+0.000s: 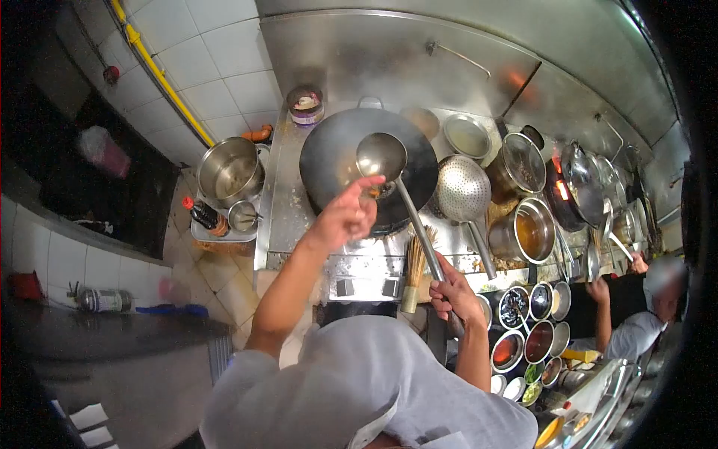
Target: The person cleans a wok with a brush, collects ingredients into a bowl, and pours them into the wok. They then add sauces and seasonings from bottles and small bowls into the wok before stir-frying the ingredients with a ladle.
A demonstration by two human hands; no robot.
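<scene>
A long-handled ladle hangs over the large dark wok, its bowl covering part of the wok's inside. My right hand is closed round the ladle's handle near its lower end. Over the wok's near left edge is my left hand, its index finger stretched towards the ladle bowl and the other fingers partly curled, with nothing seen in it. Steam blurs the wok, and the food in it is hardly visible. Right of the wok rests a perforated strainer. A bamboo brush stands upright below the wok.
To the left, a steel pot and a red-capped bottle sit on a tray. Pots stand right of the strainer. Several ingredient bowls are at lower right. A co-worker works at another wok on the far right.
</scene>
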